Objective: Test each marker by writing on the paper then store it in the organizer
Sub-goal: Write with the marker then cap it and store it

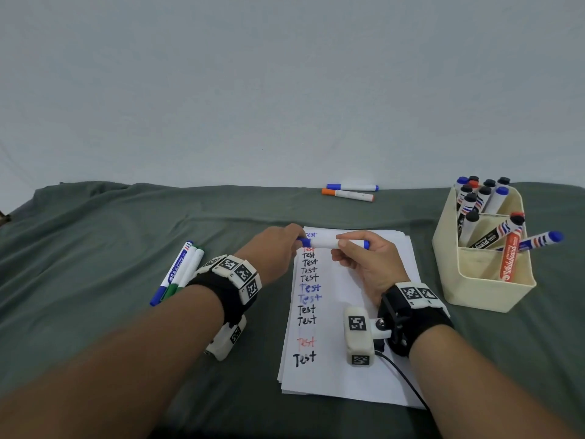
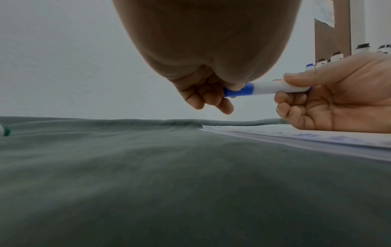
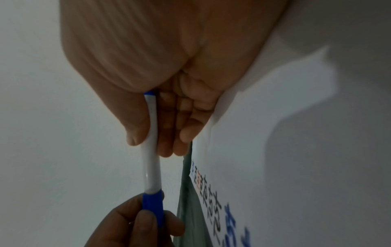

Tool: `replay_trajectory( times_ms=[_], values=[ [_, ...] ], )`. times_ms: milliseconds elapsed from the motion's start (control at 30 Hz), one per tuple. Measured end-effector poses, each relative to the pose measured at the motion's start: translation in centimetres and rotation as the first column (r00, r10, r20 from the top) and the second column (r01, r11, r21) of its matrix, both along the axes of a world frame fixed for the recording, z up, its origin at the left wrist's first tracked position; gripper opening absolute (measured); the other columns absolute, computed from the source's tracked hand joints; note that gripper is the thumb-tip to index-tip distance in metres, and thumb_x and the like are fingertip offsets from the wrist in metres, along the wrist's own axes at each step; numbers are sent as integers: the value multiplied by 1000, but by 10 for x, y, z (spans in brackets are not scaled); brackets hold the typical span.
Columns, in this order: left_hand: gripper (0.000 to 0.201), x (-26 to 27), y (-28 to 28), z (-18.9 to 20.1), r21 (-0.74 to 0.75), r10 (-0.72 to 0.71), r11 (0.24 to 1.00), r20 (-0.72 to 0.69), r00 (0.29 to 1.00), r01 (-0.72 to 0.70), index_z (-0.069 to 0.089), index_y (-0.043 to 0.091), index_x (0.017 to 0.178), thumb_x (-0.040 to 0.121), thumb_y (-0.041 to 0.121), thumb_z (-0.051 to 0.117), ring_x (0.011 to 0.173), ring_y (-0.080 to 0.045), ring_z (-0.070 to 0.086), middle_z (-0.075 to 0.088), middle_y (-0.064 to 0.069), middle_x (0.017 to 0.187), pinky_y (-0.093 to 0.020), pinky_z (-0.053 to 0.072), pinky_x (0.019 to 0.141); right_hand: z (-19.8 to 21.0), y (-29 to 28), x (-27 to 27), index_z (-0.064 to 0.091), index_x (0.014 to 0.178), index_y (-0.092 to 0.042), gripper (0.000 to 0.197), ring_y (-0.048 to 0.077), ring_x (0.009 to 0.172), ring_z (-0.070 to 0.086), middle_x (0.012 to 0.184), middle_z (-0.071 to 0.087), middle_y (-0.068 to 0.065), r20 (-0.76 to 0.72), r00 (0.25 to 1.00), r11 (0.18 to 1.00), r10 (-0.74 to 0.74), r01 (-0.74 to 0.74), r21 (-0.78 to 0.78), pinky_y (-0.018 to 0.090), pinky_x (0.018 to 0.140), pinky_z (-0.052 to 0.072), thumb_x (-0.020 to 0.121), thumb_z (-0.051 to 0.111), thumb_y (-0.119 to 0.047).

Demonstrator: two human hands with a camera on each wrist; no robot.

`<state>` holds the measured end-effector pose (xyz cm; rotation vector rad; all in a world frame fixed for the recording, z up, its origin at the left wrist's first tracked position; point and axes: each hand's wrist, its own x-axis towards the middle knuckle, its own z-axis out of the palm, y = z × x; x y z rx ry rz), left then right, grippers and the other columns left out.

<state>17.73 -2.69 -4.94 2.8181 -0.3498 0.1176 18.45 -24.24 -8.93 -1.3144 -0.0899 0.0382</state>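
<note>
- The blue marker [image 1: 332, 242] lies level in the air above the top of the paper [image 1: 364, 312], held between both of my hands.
- My left hand [image 1: 272, 248] pinches the blue cap [image 2: 239, 90] between thumb and fingers; my right hand [image 1: 364, 264] has thumb and fingers curled round the white barrel, its heel resting on the sheet.
- The cap looks seated on the barrel. I cannot tell from this moment alone whether it is going on or about to come off.
- The paper carries a column of "Test" words in black, blue and red, with a blue one at the very top beside the marker.
- The organizer [image 1: 474, 293] stands to the right, just off the paper, already crowded with markers [image 1: 481, 198], several leaning over its rim.
- Three markers [image 1: 180, 270] lie to the left and two more [image 1: 348, 191] at the far edge of the cloth [image 1: 95, 232], so I judge work remains.
- Risks: a loosely pressed cap could let the tip dry out or mark the other markers; a jerky pull could streak ink over the written lines; dropping this one into the crowded organizer could knock a leaning marker out.
</note>
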Motion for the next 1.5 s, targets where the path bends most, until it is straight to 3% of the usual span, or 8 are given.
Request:
replay_trajectory(
  times_ms=[267, 533, 600, 733, 933, 1100, 1333, 1500],
  values=[
    [17, -2, 0, 1, 4, -2, 1000, 34, 999, 2, 54, 18, 111, 101, 20, 40, 66, -5, 44, 53, 7, 85, -20, 28, 54, 5, 2, -4, 77, 95, -14, 9, 21, 78, 76, 83, 78, 12, 37, 999, 996, 13, -9, -88, 20, 69, 57, 91, 73, -7],
    [24, -4, -4, 10, 123, -11, 992, -7, 1000, 12, 57, 17, 98, 98, 41, 53, 86, -16, 52, 56, 2, 95, -30, 43, 73, 5, 3, -4, 80, 91, -32, 10, 8, 90, 74, 89, 79, -5, 51, 997, 961, 65, -49, -273, 22, 81, 54, 85, 81, -23],
    [25, -5, -2, 11, 141, -18, 990, 10, 1000, 16, 58, 16, 100, 97, 40, 54, 92, -18, 50, 53, 0, 99, -33, 44, 82, 5, 2, -3, 79, 92, -38, 14, 6, 90, 71, 91, 77, -11, 59, 997, 938, 41, -18, -346, 20, 79, 54, 82, 84, -29],
    [21, -16, 24, 13, 109, 31, 993, 88, 996, -41, 62, 20, 103, 99, 37, 50, 84, -18, 53, 53, 3, 92, -31, 41, 71, 9, 5, -4, 71, 113, -36, 40, 0, 104, 67, 109, 73, -14, 32, 998, 902, 57, -37, -430, 17, 88, 49, 77, 87, -34],
    [14, -51, 110, 22, 168, 282, 935, 184, 942, -313, 64, 22, 89, 91, 33, 57, 77, -23, 57, 58, 1, 84, -33, 44, 64, 22, 21, -4, 66, 128, -25, 46, 13, 128, 52, 135, 59, -5, 37, 985, 564, 170, -66, -823, 23, 101, 35, 86, 78, -41],
    [16, -88, 172, 24, 181, 503, 828, 181, 845, -532, 56, 19, 78, 90, 29, 57, 68, -25, 52, 57, -3, 78, -32, 38, 57, 37, 39, -7, 64, 133, -22, 50, 18, 138, 43, 146, 52, 3, -20, 966, 331, 257, -107, -938, 27, 109, 30, 88, 76, -41],
    [18, -102, 192, 6, 158, 620, 777, -26, 784, -609, 59, 17, 104, 94, 32, 56, 90, -29, 59, 65, -9, 105, -31, 41, 73, 49, 38, -11, 48, 147, -29, 62, 21, 142, 40, 156, 42, 2, -96, 926, -8, 365, -100, -995, 34, 115, 31, 92, 66, -51],
    [24, -94, 187, -4, 47, 600, 798, -160, 784, -601, 59, 18, 117, 97, 29, 51, 105, -27, 59, 65, -8, 115, -35, 46, 91, 44, 21, -11, 28, 158, -33, 78, 26, 155, 17, 168, 16, 7, -168, 926, -187, 337, -109, -976, 43, 123, 19, 92, 54, -67]
  ],
)
